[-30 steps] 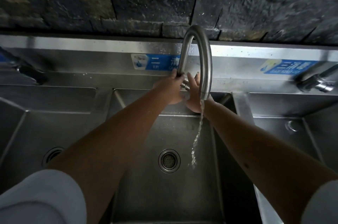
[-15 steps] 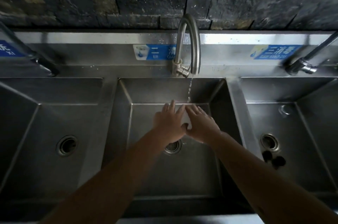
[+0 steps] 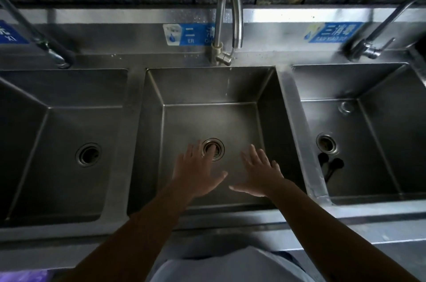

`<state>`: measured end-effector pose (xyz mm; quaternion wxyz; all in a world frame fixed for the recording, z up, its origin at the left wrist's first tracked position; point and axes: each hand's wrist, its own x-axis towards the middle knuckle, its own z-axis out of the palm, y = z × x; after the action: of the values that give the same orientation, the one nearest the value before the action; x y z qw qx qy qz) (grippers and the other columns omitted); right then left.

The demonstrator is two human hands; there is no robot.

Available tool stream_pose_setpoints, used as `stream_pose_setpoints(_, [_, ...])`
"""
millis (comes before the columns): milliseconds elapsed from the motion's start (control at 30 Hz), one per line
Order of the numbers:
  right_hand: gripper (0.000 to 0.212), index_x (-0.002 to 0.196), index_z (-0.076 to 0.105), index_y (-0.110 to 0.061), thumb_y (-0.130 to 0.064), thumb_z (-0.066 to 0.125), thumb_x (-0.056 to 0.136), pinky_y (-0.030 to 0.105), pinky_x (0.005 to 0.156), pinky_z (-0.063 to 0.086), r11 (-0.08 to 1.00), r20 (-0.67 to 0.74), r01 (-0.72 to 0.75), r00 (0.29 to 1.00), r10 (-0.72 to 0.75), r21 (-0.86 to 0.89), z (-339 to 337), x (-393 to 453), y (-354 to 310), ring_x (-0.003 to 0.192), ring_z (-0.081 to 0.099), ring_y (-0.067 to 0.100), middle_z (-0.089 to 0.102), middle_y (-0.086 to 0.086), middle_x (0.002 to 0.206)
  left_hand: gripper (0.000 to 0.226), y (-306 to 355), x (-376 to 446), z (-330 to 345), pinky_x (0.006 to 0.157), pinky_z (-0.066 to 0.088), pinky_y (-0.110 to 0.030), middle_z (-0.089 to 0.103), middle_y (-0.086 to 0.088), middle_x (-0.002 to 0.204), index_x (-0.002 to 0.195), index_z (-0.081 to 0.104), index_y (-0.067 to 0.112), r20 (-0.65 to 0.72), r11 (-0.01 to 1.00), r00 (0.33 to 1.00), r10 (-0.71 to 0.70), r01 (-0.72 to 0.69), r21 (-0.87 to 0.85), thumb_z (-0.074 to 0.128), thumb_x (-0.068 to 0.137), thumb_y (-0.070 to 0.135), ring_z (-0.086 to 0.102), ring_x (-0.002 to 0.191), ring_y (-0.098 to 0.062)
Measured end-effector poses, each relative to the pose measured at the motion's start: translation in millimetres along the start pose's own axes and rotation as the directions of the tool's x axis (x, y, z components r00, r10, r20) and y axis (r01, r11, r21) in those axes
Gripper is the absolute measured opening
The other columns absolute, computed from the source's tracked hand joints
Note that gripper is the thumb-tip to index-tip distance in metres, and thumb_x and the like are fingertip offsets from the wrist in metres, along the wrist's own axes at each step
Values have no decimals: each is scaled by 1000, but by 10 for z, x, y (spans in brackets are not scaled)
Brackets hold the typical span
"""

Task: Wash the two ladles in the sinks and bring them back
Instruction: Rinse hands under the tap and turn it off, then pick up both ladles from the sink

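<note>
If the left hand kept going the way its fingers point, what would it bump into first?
Probably the round drain in the middle sink; the left hand already points at it, fingers spread. Depth is hard to judge.

Three stainless steel sinks sit side by side in one counter against a dark stone wall: left sink (image 3: 69, 143), middle sink (image 3: 207, 88), right sink (image 3: 368, 120). Each has a round drain in its floor.

The two ladles (image 3: 330, 165) lie in the right sink, on the floor just in front of the drain and near the left wall. They look dark, with two rounded bowls side by side toward the drain and thin handles running toward the front edge. Fine detail is too dim to tell.
</note>
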<state>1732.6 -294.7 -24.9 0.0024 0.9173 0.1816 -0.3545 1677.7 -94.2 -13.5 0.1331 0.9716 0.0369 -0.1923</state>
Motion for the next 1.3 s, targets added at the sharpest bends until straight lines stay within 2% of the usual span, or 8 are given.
stream_pose_setpoints(167, [105, 153, -6, -32, -88, 32, 72, 60, 116, 8, 995, -64, -24, 997, 31, 100, 54, -217, 162, 150, -10, 29, -15, 6, 164, 89, 157, -49, 63, 113, 20, -54, 2, -10, 164, 146, 12, 36, -25, 1000, 1000, 16, -17, -12, 24, 72, 83, 6, 149, -35])
stream_pose_setpoints(467, [90, 153, 9, -29, -67, 48, 80, 57, 116, 18, 972, -161, -104, 977, 140, 212, -66, -521, 936, 151, 3, 28, 2, 5, 166, 90, 1055, 321, 97, 114, 21, -53, 11, -10, 163, 150, 19, 33, 48, 988, 988, 146, -148, 36, 19, 74, 82, 11, 148, -35])
stream_pose_setpoints(600, [85, 151, 16, -26, -62, 52, 84, 54, 114, 25, 956, -145, -135, 974, 177, 262, -80, -600, 1531, 149, 12, 30, 9, 7, 165, 85, 1700, 583, 183, 109, 31, -50, 28, -12, 158, 149, 21, 29, 123, 969, 961, 248, -248, -12, 33, 78, 74, 30, 142, -34])
stream_pose_setpoints(700, [82, 150, 26, -22, -65, 50, 84, 54, 110, 31, 931, -92, -192, 969, 231, 311, -94, -635, 2006, 146, 23, 33, 16, 7, 163, 82, 2260, 788, 272, 110, 33, -50, 31, -11, 156, 148, 22, 27, 137, 938, 930, 342, -331, -100, 40, 81, 69, 32, 141, -32])
stream_pose_setpoints(867, [61, 131, 49, -22, -58, 55, 83, 52, 98, 47, 876, 4, -286, 951, 308, 387, -44, -569, 2860, 124, 51, 31, 47, 6, 142, 67, 3163, 1189, 451, 105, 41, -40, 47, -12, 144, 146, 35, 16, 139, 902, 905, 401, -364, -230, 56, 87, 41, 46, 129, -31])
stream_pose_setpoints(1067, [40, 123, 52, -24, -46, 52, 89, 47, 90, 53, 847, 112, -307, 951, 287, 434, 153, -148, 3645, 101, 63, 26, 62, 6, 114, 45, 3902, 1769, 857, 87, 50, -45, 55, -14, 121, 126, 45, 15, 302, 926, 876, 377, -359, -114, 49, 87, 37, 55, 110, -34])
stream_pose_setpoints(1200, [21, 107, 63, -21, -30, 55, 90, 33, 75, 53, 811, 173, -323, 947, 272, 489, 362, 197, 3967, 83, 61, 17, 65, 4, 103, 36, 4102, 2131, 1295, 89, 51, -47, 60, -10, 117, 118, 51, 20, 477, 969, 844, 247, -213, -125, 48, 85, 34, 59, 108, -32])
stream_pose_setpoints(1300, [28, 96, 66, -18, -40, 66, 80, 32, 66, 53, 699, 243, -402, 915, 322, 592, 492, 450, 4085, 79, 65, 19, 68, 5, 95, 39, 4117, 2342, 1643, 91, 51, -47, 61, -9, 121, 120, 53, 22, 549, 988, 823, 142, -88, -124, 49, 84, 37, 59, 111, -31])
